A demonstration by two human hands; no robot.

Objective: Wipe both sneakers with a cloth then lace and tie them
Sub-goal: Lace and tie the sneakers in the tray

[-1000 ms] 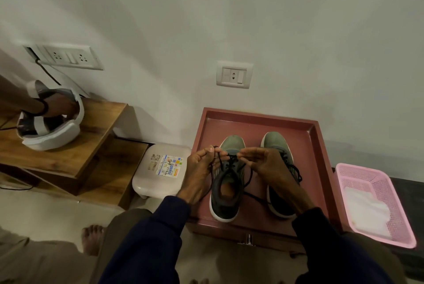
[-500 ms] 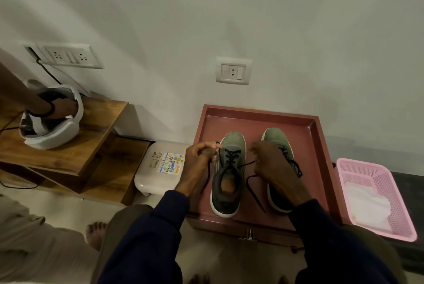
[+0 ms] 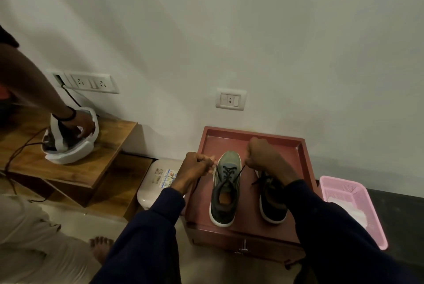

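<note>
one sneaker (image 3: 226, 192) laced, bow not yet tied
left hand (image 3: 195, 167) and right hand (image 3: 262, 157) each pinch a lace end (image 3: 240, 171); other sneaker (image 3: 273, 203) unclear.

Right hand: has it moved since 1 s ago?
Yes. The right hand has pulled to the right, off the left sneaker and over the toe of the right sneaker, drawing the black lace taut.
</note>
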